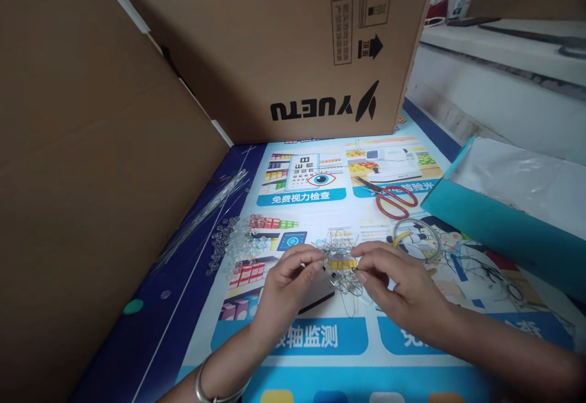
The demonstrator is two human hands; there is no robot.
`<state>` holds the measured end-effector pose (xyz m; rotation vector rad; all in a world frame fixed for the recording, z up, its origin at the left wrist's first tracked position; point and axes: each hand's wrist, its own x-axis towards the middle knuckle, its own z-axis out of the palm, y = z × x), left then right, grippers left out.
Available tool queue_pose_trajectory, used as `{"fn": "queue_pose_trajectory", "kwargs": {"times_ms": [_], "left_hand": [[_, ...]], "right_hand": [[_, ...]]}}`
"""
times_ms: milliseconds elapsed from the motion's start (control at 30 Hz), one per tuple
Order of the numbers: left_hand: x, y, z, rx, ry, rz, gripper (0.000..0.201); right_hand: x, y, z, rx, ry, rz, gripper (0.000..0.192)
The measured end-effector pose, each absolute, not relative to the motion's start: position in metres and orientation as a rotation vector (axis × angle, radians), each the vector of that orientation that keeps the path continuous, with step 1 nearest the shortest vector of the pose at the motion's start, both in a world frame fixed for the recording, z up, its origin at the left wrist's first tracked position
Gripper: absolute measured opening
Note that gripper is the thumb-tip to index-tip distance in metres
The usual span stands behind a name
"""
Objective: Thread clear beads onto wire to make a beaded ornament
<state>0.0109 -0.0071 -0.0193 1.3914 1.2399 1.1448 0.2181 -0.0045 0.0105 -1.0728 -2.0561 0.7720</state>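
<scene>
Two hands (293, 281) (394, 287), tangled silvery wire pieces (341, 256)

Tall cardboard boxes (274, 43) wall in a poster-covered table (320, 336) beside a white counter (503, 85).

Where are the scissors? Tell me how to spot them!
Find the big brown cardboard box printed with YUETU. Just below its right corner, on the colourful printed mat, lie the red-handled scissors, beside the teal box. Nothing else nearby is red with two loops.
</scene>
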Motion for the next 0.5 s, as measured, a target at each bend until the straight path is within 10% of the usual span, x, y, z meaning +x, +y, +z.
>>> {"fn": "queue_pose_trajectory", "kwargs": {"times_ms": [500], "left_hand": [[0.002, -0.008, -0.004, 1.480, 1.331, 1.058, 0.010]], "right_hand": [[0.212, -0.004, 0.022, -1.059, -1.845, 1.297, 0.019]]}}
